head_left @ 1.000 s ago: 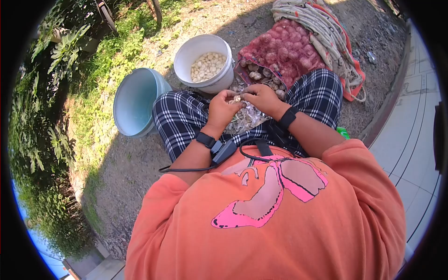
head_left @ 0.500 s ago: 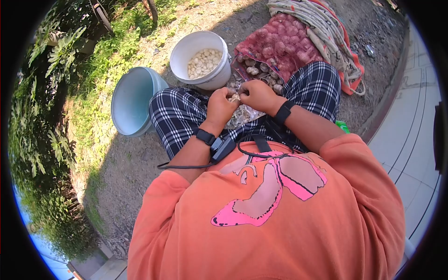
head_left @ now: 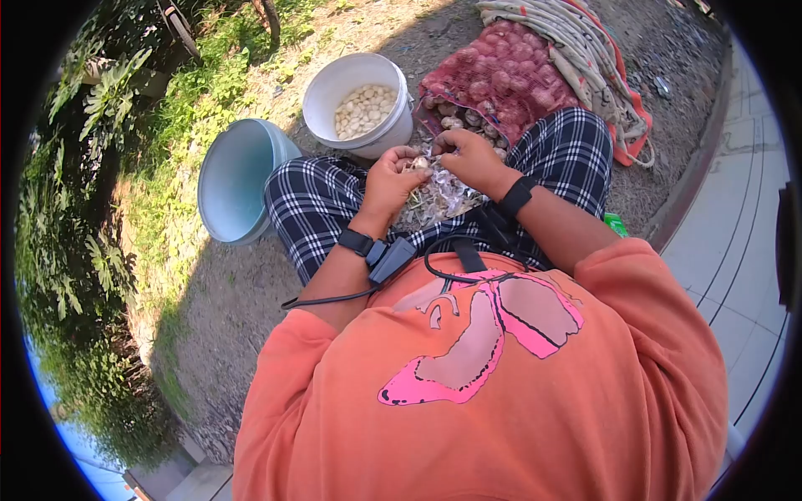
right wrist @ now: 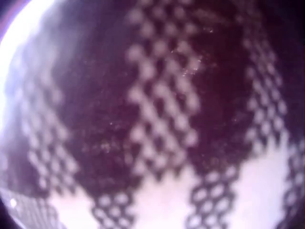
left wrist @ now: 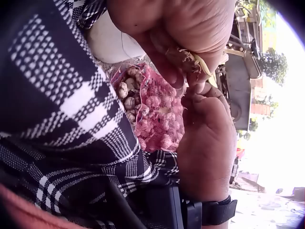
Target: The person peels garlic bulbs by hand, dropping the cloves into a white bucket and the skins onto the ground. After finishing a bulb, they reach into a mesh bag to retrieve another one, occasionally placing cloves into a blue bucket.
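- Left hand [head_left: 391, 182]: grasping a garlic piece [head_left: 420, 164] between curled thumb and fingers; root strands show on it in left wrist view.
- Right hand [head_left: 474, 161]: fingers bent, tips right beside the garlic piece; cannot tell if they pinch any of it.
- Both hands meet over the lap, between the knees. Garlic piece is up at the fingertips, above a heap of papery peelings [head_left: 443, 200].
- White bucket [head_left: 388, 142]: upright, just past the left hand, pale cloves [head_left: 365, 111] inside.
- Light-blue bucket [head_left: 238, 179]: next to white one, beside the left knee; contents unclear.
- Red mesh sack [head_left: 510, 79]: lying on the ground [head_left: 225, 309] beyond the right hand, full of bulbs; loose bulbs [left wrist: 123, 90] at its mouth.
- Pale bundle [head_left: 576, 54] with orange edging against the sack's far side.
- Person wears plaid trousers [head_left: 313, 204], orange top [head_left: 501, 401], black wrist straps.
- Right wrist view: blurred plaid cloth fills it, no hand visible there.
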A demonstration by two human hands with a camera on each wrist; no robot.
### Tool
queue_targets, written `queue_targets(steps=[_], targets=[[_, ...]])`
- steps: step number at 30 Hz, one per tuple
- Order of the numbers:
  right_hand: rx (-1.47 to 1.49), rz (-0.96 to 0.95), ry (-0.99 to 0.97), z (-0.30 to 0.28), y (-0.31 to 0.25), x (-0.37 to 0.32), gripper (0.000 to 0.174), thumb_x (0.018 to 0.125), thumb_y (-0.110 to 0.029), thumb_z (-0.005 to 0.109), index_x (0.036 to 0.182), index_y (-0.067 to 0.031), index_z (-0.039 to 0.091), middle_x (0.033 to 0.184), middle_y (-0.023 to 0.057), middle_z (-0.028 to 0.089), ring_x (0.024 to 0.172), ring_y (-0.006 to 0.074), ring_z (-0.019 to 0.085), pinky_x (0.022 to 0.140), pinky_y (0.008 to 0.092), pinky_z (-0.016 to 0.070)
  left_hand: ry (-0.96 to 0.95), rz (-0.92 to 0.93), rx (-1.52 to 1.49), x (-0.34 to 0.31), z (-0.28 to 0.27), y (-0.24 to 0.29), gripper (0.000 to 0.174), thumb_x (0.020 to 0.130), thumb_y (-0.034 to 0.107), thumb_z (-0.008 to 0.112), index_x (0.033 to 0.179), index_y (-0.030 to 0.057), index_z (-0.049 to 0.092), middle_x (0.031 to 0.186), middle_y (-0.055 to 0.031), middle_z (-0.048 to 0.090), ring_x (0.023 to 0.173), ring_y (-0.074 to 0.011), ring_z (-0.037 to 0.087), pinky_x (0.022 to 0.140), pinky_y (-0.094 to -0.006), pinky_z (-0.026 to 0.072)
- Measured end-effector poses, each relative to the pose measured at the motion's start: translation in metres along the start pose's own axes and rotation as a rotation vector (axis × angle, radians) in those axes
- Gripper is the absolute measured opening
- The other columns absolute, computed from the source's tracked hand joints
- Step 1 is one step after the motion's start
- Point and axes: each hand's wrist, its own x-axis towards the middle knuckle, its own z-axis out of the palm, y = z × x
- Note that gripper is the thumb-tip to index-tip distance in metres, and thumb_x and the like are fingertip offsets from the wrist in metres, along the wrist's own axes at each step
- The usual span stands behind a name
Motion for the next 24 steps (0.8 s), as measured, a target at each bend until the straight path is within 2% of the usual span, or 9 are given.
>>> queue_targets(steps=[1, 3, 4, 6, 9, 15, 17, 22, 24], targets=[[0.012, -0.009, 0.006, 0.001, -0.002, -0.001, 0.020, 0.068, -0.017, 0.054, 0.077, -0.0016, 0.060, 0.067, 0.0148, 0.058, 0.066, 0.0294, 0.057, 0.063, 0.0357, 0.0448, 0.002, 0.000, 0.000, 0.002, -0.003, -0.003, 0.030, 0.071, -0.003, 0.061, 0.098, 0.0001, 0.048, 0.078, -0.0051, 0.057, 0.067, -0.0107, 0.056, 0.058, -0.0213, 0.0469], [0.026, -0.016, 0.012, 0.001, -0.010, -0.001, 0.019, 0.068, -0.018, 0.055, 0.077, -0.0019, 0.060, 0.067, 0.0136, 0.058, 0.065, 0.0285, 0.057, 0.062, 0.0350, 0.0449, 0.017, 0.072, 0.268, 0.005, -0.006, -0.007, 0.026, 0.070, -0.002, 0.063, 0.091, 0.0008, 0.049, 0.078, -0.0052, 0.058, 0.068, -0.0105, 0.056, 0.060, -0.0210, 0.0468], [0.018, 0.023, -0.055, 0.000, -0.012, -0.002, 0.019, 0.068, -0.019, 0.056, 0.076, -0.0025, 0.061, 0.068, 0.0135, 0.058, 0.066, 0.0280, 0.057, 0.062, 0.0345, 0.0450, 0.017, 0.070, 0.269, 0.005, -0.007, -0.010, 0.026, 0.070, -0.002, 0.063, 0.091, 0.0008, 0.049, 0.078, -0.0052, 0.058, 0.068, -0.0105, 0.056, 0.060, -0.0210, 0.0468], [0.012, 0.064, -0.122, 0.000, -0.015, -0.002, 0.019, 0.068, -0.020, 0.057, 0.076, -0.0031, 0.062, 0.069, 0.0133, 0.059, 0.066, 0.0275, 0.057, 0.062, 0.0340, 0.0452, 0.090, 0.168, 0.498, 0.003, -0.003, -0.009, 0.025, 0.067, 0.000, 0.065, 0.088, 0.0003, 0.052, 0.077, -0.0048, 0.058, 0.068, -0.0103, 0.056, 0.062, -0.0210, 0.0465], [-0.018, 0.078, -0.124, 0.000, -0.015, -0.003, 0.019, 0.068, -0.021, 0.058, 0.077, -0.0038, 0.063, 0.071, 0.0139, 0.060, 0.067, 0.0268, 0.058, 0.061, 0.0337, 0.0454, 0.139, 0.169, 0.671, 0.001, -0.001, -0.004, 0.023, 0.064, 0.001, 0.066, 0.084, -0.0003, 0.053, 0.076, -0.0051, 0.059, 0.068, -0.0099, 0.057, 0.063, -0.0211, 0.0460], [-0.223, -0.042, -0.191, -0.001, -0.022, -0.004, 0.019, 0.071, -0.019, 0.056, 0.079, -0.0039, 0.063, 0.075, 0.0159, 0.060, 0.070, 0.0300, 0.058, 0.063, 0.0366, 0.0456, 0.172, 0.299, 0.883, 0.001, -0.003, -0.010, 0.018, 0.064, 0.002, 0.065, 0.079, -0.0009, 0.056, 0.069, -0.0060, 0.058, 0.063, -0.0102, 0.056, 0.058, -0.0227, 0.0453], [-0.269, -0.114, -0.179, 0.002, -0.020, -0.003, 0.016, 0.069, -0.017, 0.055, 0.075, -0.0042, 0.062, 0.071, 0.0164, 0.058, 0.068, 0.0322, 0.056, 0.062, 0.0390, 0.0448, 0.170, 0.321, 0.886, 0.001, -0.003, -0.010, 0.017, 0.064, 0.002, 0.065, 0.079, -0.0012, 0.056, 0.068, -0.0063, 0.058, 0.063, -0.0104, 0.056, 0.057, -0.0231, 0.0452], [-0.297, -0.113, -0.119, 0.007, -0.019, -0.002, 0.014, 0.066, -0.017, 0.054, 0.067, -0.0052, 0.060, 0.067, 0.0146, 0.058, 0.066, 0.0319, 0.056, 0.060, 0.0399, 0.0452, 0.147, 0.316, 0.854, -0.001, -0.001, -0.009, 0.017, 0.065, 0.003, 0.064, 0.080, -0.0018, 0.057, 0.070, -0.0072, 0.060, 0.063, -0.0100, 0.056, 0.058, -0.0231, 0.0453], [-0.302, -0.086, -0.116, 0.005, -0.023, -0.001, 0.013, 0.065, -0.017, 0.055, 0.066, -0.0047, 0.060, 0.067, 0.0148, 0.058, 0.065, 0.0320, 0.056, 0.059, 0.0400, 0.0452, 0.128, 0.252, 0.725, -0.002, 0.000, -0.007, 0.018, 0.064, 0.006, 0.064, 0.079, -0.0012, 0.059, 0.073, -0.0109, 0.061, 0.066, -0.0151, 0.059, 0.061, -0.0259, 0.0461]])
